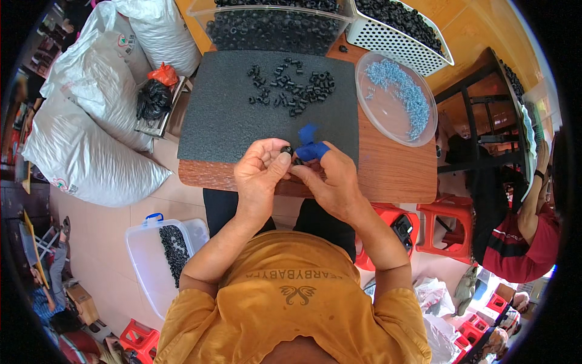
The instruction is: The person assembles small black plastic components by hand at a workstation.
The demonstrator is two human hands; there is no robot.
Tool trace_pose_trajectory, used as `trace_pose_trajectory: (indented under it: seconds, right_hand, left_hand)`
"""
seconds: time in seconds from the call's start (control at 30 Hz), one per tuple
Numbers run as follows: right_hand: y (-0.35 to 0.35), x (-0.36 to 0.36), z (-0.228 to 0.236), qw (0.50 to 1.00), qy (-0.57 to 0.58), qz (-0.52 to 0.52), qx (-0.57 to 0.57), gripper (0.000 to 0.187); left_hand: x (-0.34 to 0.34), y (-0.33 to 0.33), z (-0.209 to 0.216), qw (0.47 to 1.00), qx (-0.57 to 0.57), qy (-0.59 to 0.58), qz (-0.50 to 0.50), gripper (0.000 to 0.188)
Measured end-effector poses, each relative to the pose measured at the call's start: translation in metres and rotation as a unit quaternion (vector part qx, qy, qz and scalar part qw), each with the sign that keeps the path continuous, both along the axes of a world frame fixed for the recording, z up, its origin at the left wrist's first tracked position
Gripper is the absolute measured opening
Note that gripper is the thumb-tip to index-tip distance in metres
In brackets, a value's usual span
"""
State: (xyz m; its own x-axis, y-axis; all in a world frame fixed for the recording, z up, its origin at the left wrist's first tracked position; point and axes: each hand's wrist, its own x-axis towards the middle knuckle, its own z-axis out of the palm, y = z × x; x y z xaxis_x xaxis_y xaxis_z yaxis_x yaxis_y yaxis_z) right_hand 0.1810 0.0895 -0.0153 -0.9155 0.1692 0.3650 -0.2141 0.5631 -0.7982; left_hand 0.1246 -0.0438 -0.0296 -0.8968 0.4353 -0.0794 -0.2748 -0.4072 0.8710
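Over the near edge of a dark foam mat (212,103), my left hand (257,179) pinches a small black ring-like part (287,150) between thumb and fingers. Close beside it, my right hand (341,185) is closed, with a second small black part (297,161) at its fingertips. Blue wrapping (312,150) covers a finger of that hand, and a loose end sticks up. Farther back on the mat lies a scatter of small black cylindrical parts (318,88). A round clear tray (387,115) at the right holds many tiny light-blue pieces (409,97).
At the table's back stand a clear bin (273,10) and a white perforated basket (403,53), both full of black parts. White sacks (91,145) fill the left. A plastic box (140,255) sits on the floor. Red stools (445,227) and another person (524,242) are at the right.
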Motion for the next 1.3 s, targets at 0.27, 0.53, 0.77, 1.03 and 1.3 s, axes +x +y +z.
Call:
trace_pose_trajectory:
  seconds: [0.27,0.53,0.77,1.03,1.3]
  right_hand:
    - [0.000,0.000,0.002,1.000,0.005,-0.010,-0.025,0.013]
    - [-0.003,0.000,0.001,0.989,0.005,-0.019,-0.144,0.006]
    - [-0.002,0.004,-0.001,0.965,-0.082,0.003,-0.248,0.011]
    - [0.000,0.005,0.007,0.990,-0.048,-0.054,-0.118,0.009]
    - [0.003,0.005,-0.001,0.991,0.038,-0.050,-0.122,0.011]
  left_hand:
    - [0.002,0.002,-0.003,1.000,-0.016,0.009,-0.018,0.017]
    - [0.000,0.004,-0.002,0.998,0.027,-0.046,-0.014,0.016]
    - [0.002,0.007,-0.007,1.000,0.016,-0.010,-0.012,0.017]
    - [0.005,0.007,-0.007,0.999,0.035,-0.018,-0.013,0.019]
    - [0.008,-0.001,-0.008,0.997,0.037,-0.041,-0.060,0.022]
